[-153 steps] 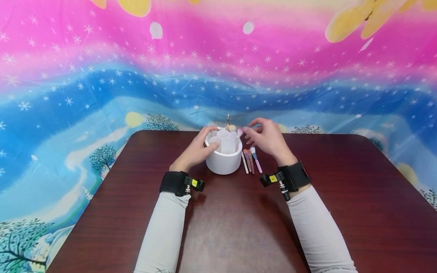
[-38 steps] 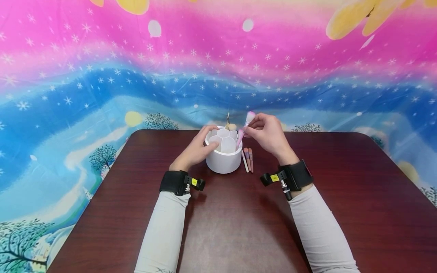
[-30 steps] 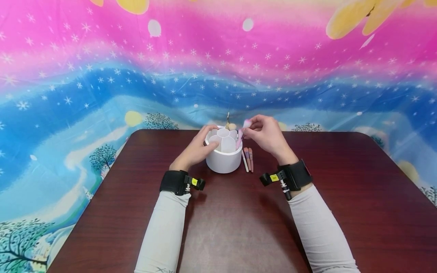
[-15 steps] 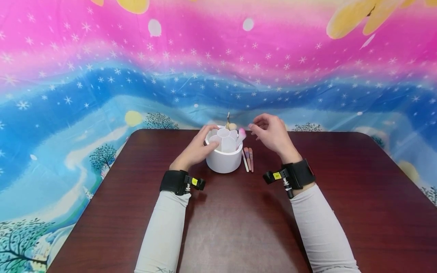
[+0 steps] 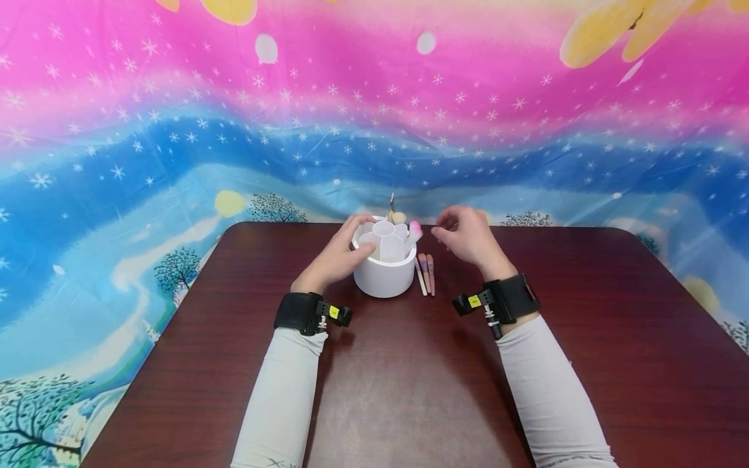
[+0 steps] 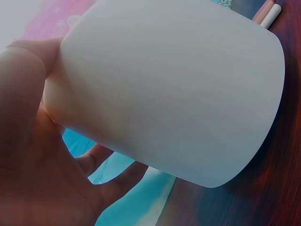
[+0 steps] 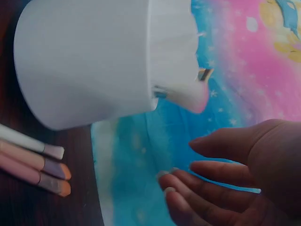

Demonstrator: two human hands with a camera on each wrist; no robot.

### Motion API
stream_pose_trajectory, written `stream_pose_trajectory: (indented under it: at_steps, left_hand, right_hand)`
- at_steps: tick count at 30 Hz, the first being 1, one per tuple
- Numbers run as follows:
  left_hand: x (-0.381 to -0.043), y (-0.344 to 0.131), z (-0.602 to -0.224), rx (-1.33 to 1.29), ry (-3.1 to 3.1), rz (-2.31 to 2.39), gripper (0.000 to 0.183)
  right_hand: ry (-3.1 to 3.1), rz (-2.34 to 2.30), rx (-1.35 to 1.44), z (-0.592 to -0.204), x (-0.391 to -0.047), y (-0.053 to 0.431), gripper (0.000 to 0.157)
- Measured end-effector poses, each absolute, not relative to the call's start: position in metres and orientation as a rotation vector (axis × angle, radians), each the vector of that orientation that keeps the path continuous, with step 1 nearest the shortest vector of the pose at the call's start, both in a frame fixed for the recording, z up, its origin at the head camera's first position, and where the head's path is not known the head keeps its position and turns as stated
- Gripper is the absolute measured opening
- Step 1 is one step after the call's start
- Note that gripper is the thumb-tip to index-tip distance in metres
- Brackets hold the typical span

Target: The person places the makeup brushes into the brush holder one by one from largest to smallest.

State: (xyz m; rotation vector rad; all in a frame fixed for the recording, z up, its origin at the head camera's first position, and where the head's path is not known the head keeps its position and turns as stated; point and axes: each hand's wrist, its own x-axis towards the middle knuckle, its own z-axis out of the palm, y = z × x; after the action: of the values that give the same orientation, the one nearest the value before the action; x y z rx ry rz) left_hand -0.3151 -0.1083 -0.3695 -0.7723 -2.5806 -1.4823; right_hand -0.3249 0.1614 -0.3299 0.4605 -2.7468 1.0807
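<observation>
A white round brush holder [image 5: 383, 278] with petal-shaped compartments stands on the table. My left hand [image 5: 338, 255] grips its left side, thumb over the rim and fingers round the wall. A makeup brush [image 5: 414, 232] with pink-tipped bristles leans in the holder's right side; in the right wrist view its brush head [image 7: 193, 96] juts past the rim. My right hand [image 5: 465, 235] hovers to the right of the holder, fingers loosely bent and holding nothing. Below it lie three makeup brushes [image 5: 427, 274], side by side against the holder's right. Their orange-tipped bristles [image 7: 64, 188] show in the right wrist view.
At the holder's back edge rise a fluffy tan brush head [image 5: 399, 218] and a thin upright piece [image 5: 392, 199]. The dark wooden table [image 5: 380, 390] reaches back to a colourful snowflake-patterned cloth [image 5: 374, 110].
A pink-handled brush left the table; my right hand lowered it into the holder and let it go. That hand has since drawn right and slightly down. The left hand kept its hold.
</observation>
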Motion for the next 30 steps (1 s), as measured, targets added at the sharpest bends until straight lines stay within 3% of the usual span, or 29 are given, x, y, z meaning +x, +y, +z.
stream_pose_trajectory:
  at_steps: [12,16,30]
  left_hand:
    - [-0.315,-0.108,-0.369,-0.769,-2.582,-1.481,0.041]
    - [-0.315,-0.108,-0.370,-0.762,-2.591,-1.482,0.041]
    - [-0.314,-0.108,-0.368,-0.771,-2.578,-1.495,0.041]
  right_hand:
    - [-3.040,0.798,0.500,-0.350,-0.333,0.161,0.025]
    - [-3.138,0.711,0.448,-0.358,-0.334,0.159,0.021]
    - [-3.258,0.714,0.395,-0.374,-0.334,0.155,0.023]
